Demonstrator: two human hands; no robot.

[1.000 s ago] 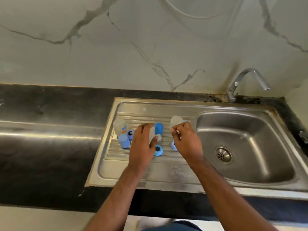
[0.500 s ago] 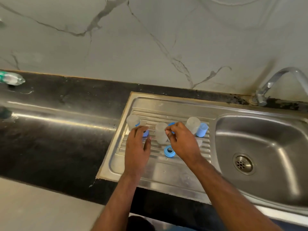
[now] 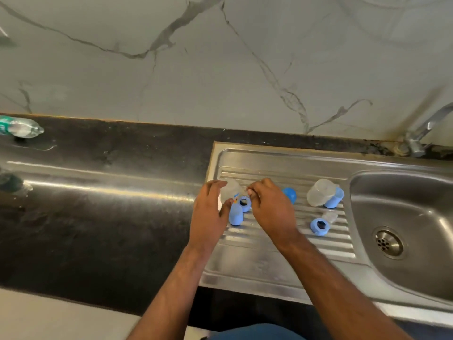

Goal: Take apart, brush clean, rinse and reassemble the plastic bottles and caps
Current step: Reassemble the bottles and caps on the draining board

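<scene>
Both hands over the drainboard, busy with the bottle bits

Both forearms come up from 6 o'clock and meet over the ribbed drainboard (image 3: 326, 244). The left hand (image 3: 208, 214) has loose, nearly straight fingers against a clear bottle (image 3: 231, 190), thumb by a blue cap (image 3: 235, 214). The right hand (image 3: 272, 209) curls its fingertips together beside a blue ring (image 3: 244, 203); can't tell what it's pinching, if anything. At 3 o'clock sit another clear bottle (image 3: 318, 192), a blue cup (image 3: 333, 199) and a second ring (image 3: 320, 226). Open dark tabletop (image 3: 98, 217) at 9 o'clock, sink basin (image 3: 416, 217) off at 3.
</scene>
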